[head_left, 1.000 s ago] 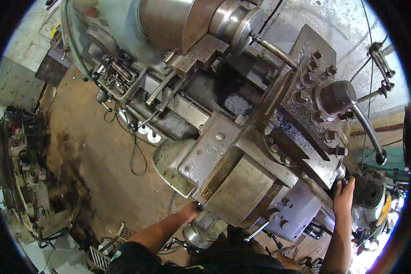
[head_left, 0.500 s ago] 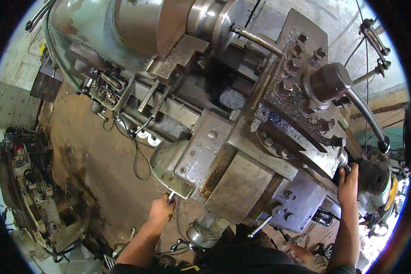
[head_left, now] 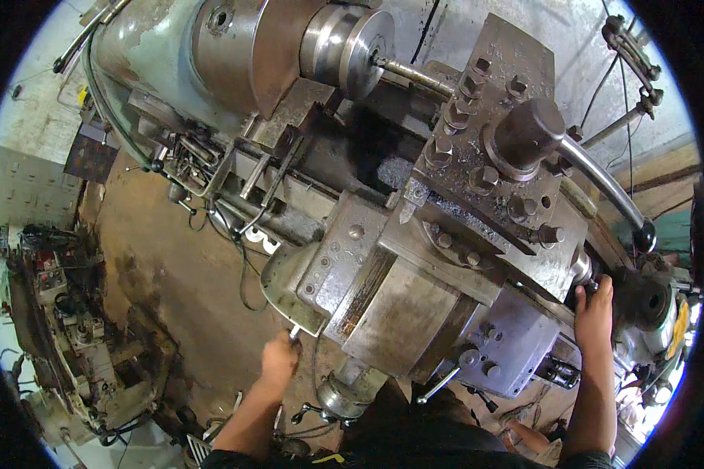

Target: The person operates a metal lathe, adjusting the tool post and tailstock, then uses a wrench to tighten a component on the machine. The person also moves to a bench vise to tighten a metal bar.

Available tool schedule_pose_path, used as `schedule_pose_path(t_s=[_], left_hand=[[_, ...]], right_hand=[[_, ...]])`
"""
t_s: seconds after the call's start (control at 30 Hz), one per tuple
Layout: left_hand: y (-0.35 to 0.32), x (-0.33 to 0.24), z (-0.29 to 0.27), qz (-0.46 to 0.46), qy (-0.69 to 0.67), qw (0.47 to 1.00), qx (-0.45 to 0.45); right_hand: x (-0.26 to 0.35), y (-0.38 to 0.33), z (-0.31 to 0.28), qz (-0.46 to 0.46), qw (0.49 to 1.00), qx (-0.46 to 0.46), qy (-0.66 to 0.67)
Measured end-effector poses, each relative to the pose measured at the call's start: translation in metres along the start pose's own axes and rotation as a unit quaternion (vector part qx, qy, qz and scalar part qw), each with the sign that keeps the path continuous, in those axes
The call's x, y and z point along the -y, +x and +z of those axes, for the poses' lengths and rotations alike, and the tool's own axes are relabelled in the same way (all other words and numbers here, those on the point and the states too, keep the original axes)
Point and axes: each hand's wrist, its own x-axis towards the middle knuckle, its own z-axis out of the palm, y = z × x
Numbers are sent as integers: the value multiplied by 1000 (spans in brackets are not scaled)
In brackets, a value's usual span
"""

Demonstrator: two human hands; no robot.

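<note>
At the lower left my left hand point(head_left: 280, 359) is closed around a short metal handle point(head_left: 294, 333) beside the curved grey-green guard point(head_left: 281, 283) of a lathe carriage. My right hand point(head_left: 594, 311) is at the far right, its fingers curled on a small dark crank handle point(head_left: 593, 286) at the end of the upper slide. Between my hands lies the oily cross slide point(head_left: 405, 311). Above it sits a tool post point(head_left: 508, 55) with several square-headed bolts and a long lever point(head_left: 608, 173). A thin bar point(head_left: 414, 75) spans from the tool post to a shiny round workpiece point(head_left: 352, 51).
Metal chips point(head_left: 399, 170) lie on the lathe bed near loose tools point(head_left: 192, 155) in a tray. A grey apron box point(head_left: 497, 348) with a lever stands near my body. Other machinery point(head_left: 78, 336) stands at left; a person's arm point(head_left: 529, 438) shows at lower right.
The view has shifted slightly, so the chuck, workpiece and tool post appear further left. Both hands stay on their handles; the left hand appears marginally changed in posture.
</note>
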Motion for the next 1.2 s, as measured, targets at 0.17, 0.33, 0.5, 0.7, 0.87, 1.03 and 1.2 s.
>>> schedule_pose_path(t_s=[0.17,0.33,0.5,0.7,0.87,1.03,1.2], left_hand=[[-17,12,49,50,-74,967,239],[-54,30,61,-19,-329,922,204],[-96,51,3,-289,-458,604,585],[-146,26,-2,-244,-475,593,603],[-160,40,23,-132,-531,604,580],[-67,79,26,98,-237,819,514],[14,64,61,69,-315,934,151]], right_hand=[[2,-1,-1,9,1000,23,-18],[5,-1,-6,21,999,30,-18],[8,0,-10,20,999,42,12],[9,1,-10,11,999,31,17],[8,1,-9,24,999,35,24],[3,2,-6,0,999,28,22],[1,1,-6,3,999,32,10]])
